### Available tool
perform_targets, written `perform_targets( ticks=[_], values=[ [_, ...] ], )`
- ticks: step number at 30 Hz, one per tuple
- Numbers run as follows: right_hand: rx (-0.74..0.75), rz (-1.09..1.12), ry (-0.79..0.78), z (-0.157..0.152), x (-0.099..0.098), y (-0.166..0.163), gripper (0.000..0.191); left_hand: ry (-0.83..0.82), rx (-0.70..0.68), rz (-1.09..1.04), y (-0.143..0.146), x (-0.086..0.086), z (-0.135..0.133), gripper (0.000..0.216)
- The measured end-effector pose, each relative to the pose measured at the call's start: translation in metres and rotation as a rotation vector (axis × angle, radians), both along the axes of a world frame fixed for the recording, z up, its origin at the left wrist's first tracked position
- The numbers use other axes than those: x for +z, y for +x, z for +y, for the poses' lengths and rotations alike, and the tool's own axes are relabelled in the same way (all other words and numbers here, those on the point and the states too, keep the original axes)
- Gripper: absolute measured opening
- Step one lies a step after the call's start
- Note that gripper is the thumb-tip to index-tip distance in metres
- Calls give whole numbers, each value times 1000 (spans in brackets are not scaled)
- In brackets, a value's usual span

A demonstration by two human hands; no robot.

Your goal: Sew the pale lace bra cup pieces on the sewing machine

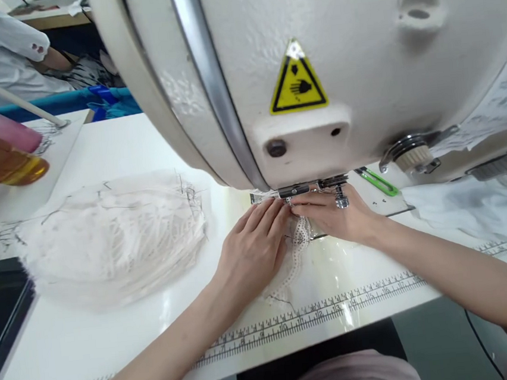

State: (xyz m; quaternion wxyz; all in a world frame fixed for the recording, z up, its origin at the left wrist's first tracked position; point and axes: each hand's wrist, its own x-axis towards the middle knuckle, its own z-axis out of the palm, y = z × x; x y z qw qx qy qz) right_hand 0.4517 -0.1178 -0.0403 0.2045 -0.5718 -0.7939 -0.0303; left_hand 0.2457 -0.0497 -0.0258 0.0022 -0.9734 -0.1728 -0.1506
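A narrow strip of white lace trim (300, 236) runs from the needle area of the sewing machine (347, 43) toward the table's front edge. My left hand (256, 237) lies on its left side, fingers together and bent, gripping the lace near the presser area; the thumb is hidden. From the right, my right hand (339, 211) meets it, with fingertips closed on the lace just below the machine head. The fingertips of both hands nearly touch. The needle and presser foot are mostly hidden behind the machine head and fingers.
A pile of white lace pieces (115, 239) with loose threads lies left, beside a dark phone (5, 315). A green-handled cutter (378, 181) and white fabric (475, 210) are right. A ruler strip (319, 315) lines the front edge. Thread cones (3, 154) and another person's sleeve (0, 35) appear upper left.
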Motion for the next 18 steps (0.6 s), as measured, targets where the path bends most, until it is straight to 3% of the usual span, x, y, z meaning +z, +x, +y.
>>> perform_targets(
  ticks=[13, 18],
  values=[
    [-35, -68, -14, -5, 2, -3, 42, 73, -21, 6, 0, -1, 2, 41],
    [-54, 20, -64, -3, 2, -2, 40, 48, -13, 0, 0, -1, 3, 42]
  ],
)
